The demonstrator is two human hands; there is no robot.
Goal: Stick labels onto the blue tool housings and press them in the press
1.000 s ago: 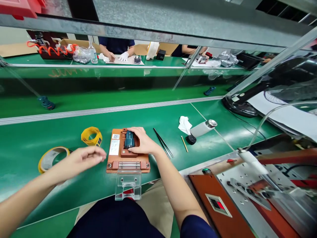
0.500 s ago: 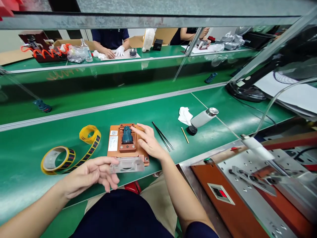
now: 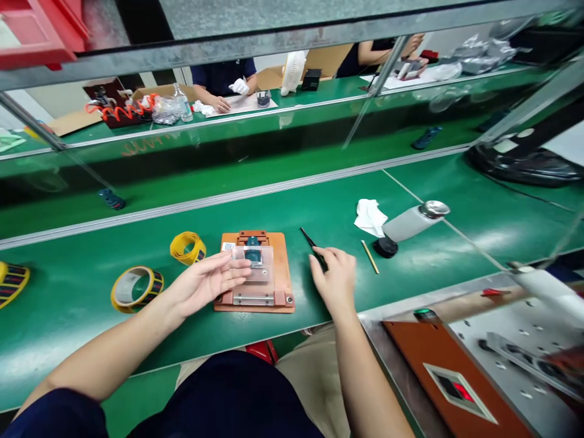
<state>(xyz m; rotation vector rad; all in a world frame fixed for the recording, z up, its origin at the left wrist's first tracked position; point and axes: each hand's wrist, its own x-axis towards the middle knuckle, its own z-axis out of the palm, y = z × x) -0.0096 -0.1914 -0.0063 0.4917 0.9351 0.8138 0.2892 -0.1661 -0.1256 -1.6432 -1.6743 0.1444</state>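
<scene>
An orange-brown fixture (image 3: pixel 280 261) lies on the green bench, with a dark teal part (image 3: pixel 252 242) in its middle. Its hinged clear cover (image 3: pixel 267 271) is tilted over that part. My left hand (image 3: pixel 212 281) is at the cover's left side, fingers extended against or just over it; whether it grips the edge is unclear. To the right of the fixture, my right hand (image 3: pixel 336 277) is closed on the black tweezers (image 3: pixel 307 236), whose far end sticks out beyond the fingers. The tweezers still rest on the bench.
Yellow label rolls (image 3: pixel 137 289) are at the left. A wooden-coloured stick (image 3: pixel 370 257), white tissue (image 3: pixel 370 217), black cap (image 3: pixel 385 247) and white bottle (image 3: pixel 406 224) stand or lie right of my hand. An orange-panelled machine (image 3: pixel 424 353) occupies the lower right. People work beyond the glass.
The clear cover has swung from upright to over the teal part, with my left hand following. My right hand has left the fixture and reached the tweezers. The view has shifted.
</scene>
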